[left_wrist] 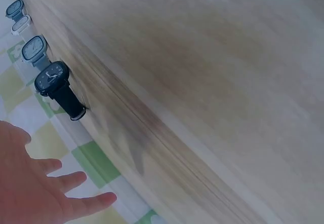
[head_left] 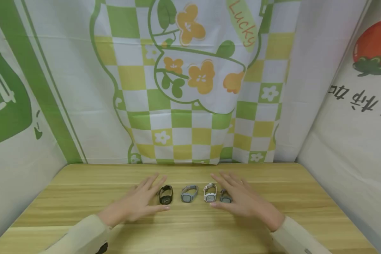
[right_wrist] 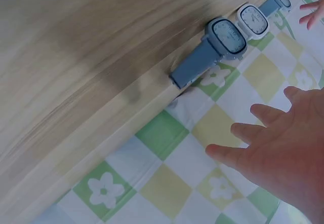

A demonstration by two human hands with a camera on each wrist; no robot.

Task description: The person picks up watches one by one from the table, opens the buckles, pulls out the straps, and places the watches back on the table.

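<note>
Watches, 4 in a row on the worktop [head_left: 273,218], are flanked by both hands: black watch [head_left: 166,195] beside the released left grip [head_left: 136,204], blue-grey watch [head_left: 225,197] half hidden under the released right grip [head_left: 244,201]. Spacing is best kept even.

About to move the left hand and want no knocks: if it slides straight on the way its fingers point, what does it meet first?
Probably the black watch, just off the left hand's fingertips; it may brush past its left side, since depth is unclear.

Head overhead; wrists near watches [head_left: 189,193]
</note>
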